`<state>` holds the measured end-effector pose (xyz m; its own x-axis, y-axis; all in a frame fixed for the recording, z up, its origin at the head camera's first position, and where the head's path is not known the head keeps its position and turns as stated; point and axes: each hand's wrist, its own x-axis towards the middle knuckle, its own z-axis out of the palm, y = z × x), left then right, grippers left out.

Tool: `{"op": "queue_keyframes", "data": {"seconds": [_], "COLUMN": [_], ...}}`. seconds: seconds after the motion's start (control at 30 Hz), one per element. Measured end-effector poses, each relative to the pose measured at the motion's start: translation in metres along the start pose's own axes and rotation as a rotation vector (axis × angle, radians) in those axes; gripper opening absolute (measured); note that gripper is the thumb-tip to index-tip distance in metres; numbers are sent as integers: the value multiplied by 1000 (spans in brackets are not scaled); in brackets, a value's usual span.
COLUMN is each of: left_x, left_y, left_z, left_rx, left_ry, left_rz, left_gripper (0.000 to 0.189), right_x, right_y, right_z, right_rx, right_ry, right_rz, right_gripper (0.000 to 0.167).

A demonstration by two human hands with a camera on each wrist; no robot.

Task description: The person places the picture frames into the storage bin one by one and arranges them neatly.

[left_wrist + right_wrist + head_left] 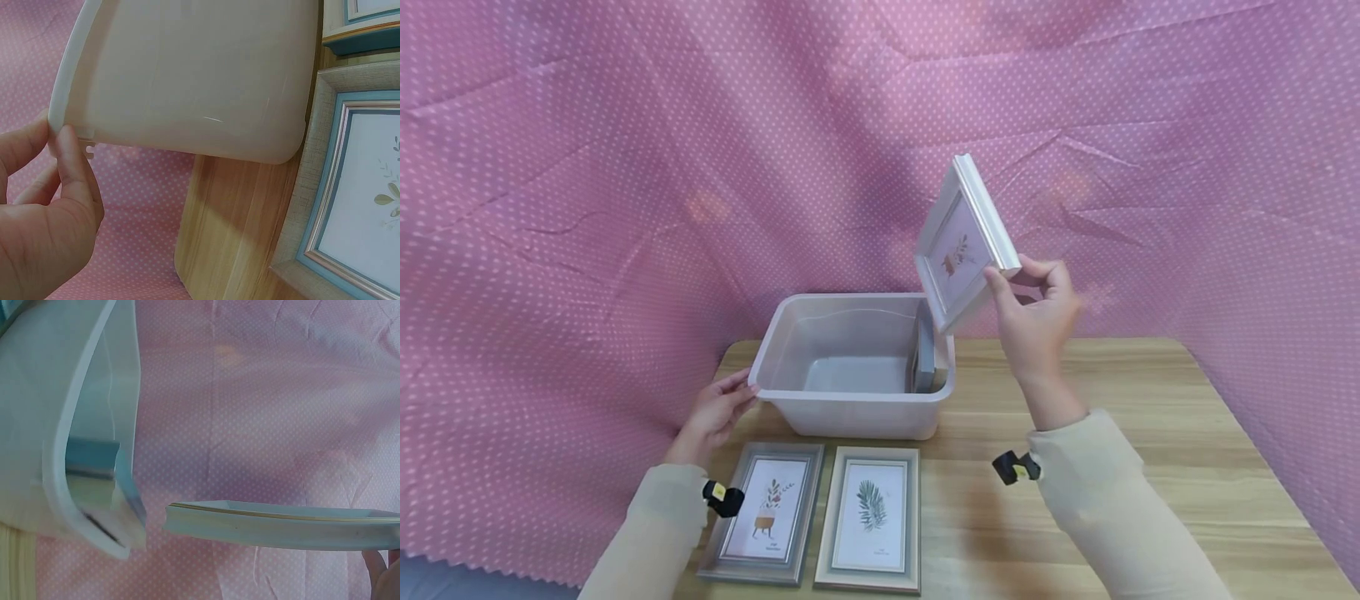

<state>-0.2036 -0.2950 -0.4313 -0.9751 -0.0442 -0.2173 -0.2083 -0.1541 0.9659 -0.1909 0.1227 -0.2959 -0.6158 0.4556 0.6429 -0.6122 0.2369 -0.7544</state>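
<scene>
My right hand (pixel 1037 312) pinches a white picture frame (pixel 958 242) by its lower right corner, holding it tilted above the right side of a pale plastic bin (pixel 857 414). In the right wrist view the held picture frame (pixel 281 526) is seen edge-on, apart from the bin. My left hand (pixel 718 412) grips the bin's left front rim corner between thumb and fingers, as the left wrist view also shows at the rim (pixel 69 69). Inside the bin, a grey picture frame (pixel 924 354) stands on edge against the right wall, with a lighter one beside it.
Two more picture frames lie face up before the bin: a grey one with a potted plant print (pixel 763 512) and a cream one with a green leaf print (pixel 868 518). Wooden tabletop (pixel 1120 450) extends to the right. Pink dotted cloth (pixel 700 167) hangs behind and at the sides.
</scene>
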Motion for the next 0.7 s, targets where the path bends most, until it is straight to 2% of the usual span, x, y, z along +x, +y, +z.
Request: {"op": "queue_keyframes", "data": {"seconds": [0.43, 0.7], "left_x": [3, 1], "left_y": [-2, -2], "left_z": [-1, -3], "left_rx": [19, -8], "left_ry": [-7, -18], "left_rz": [6, 17], "left_gripper": [56, 56], "right_x": [-33, -57], "right_y": [1, 14], "right_z": [43, 62], "right_rx": [53, 53], "right_ry": [38, 13], "right_rz": [-15, 42], "right_gripper": [39, 37]}}
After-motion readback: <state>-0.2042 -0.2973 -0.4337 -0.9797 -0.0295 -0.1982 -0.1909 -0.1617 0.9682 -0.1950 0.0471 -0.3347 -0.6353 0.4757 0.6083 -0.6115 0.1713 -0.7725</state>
